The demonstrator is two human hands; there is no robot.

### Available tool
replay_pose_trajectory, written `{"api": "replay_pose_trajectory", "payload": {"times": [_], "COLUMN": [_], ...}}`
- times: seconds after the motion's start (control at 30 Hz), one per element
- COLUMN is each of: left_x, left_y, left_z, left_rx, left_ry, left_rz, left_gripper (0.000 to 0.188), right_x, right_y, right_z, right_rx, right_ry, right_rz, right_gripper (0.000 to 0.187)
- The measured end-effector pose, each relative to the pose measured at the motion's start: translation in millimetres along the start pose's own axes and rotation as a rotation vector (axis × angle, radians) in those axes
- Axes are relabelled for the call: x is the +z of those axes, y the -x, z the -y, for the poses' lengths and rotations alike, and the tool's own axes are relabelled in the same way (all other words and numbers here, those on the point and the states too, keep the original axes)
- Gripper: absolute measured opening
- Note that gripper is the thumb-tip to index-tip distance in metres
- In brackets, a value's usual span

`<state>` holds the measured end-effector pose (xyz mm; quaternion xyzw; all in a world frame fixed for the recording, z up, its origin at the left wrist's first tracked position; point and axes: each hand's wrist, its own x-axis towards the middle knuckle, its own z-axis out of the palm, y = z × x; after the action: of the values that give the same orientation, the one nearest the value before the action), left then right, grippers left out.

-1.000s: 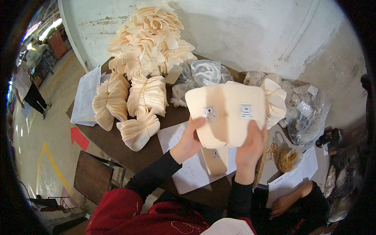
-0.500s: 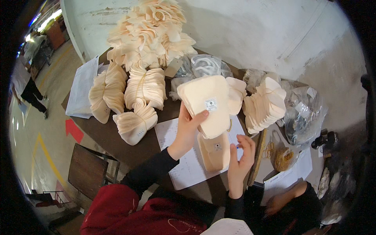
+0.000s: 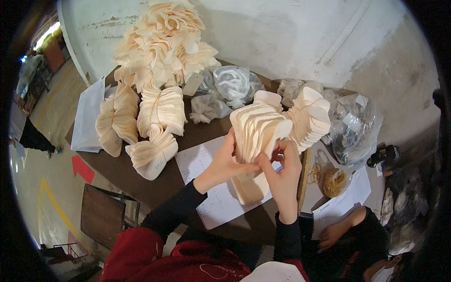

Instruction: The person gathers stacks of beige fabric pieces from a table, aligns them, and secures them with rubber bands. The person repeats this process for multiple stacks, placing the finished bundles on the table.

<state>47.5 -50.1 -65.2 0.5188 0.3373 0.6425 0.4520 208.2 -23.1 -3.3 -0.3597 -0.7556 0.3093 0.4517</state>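
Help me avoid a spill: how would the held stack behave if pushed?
The stack would probably flex, since it looks wavy and curved. It may also splay, as many edges stand apart rather than lying flush.

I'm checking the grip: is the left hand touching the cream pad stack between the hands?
Touching. In the head view, the left hand wraps the left edge of the pad stack, its thumb across the lower end.
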Motion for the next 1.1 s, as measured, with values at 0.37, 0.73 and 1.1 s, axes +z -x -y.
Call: {"api": "replay_pose_trajectory", "payload": {"times": [0.37,0.73,1.1], "left_x": [0.8,5.1,17.4], "left_y": [0.8,6.4,7.1], "left_z": [0.7,4.4,22.9], "left_rx": [-0.282,-0.266,-0.050], "left_ry": [0.292,0.497,0.318], "left_rz": [-0.218,-0.178,-0.235], "left_gripper": [0.081,0.085,0.090], "right_x": [-25.7,17.0,28.7], "right_y": [7.2,6.5,14.9], "right_z": [18.1,-22.6,-65.1], "right_rx": [0.240,0.192,-0.026], "right_ry": [-0.756,-0.331,-0.061], "right_rz": [-0.161,-0.152,-0.191], "right_gripper": [0.026,0.024,0.062]}}
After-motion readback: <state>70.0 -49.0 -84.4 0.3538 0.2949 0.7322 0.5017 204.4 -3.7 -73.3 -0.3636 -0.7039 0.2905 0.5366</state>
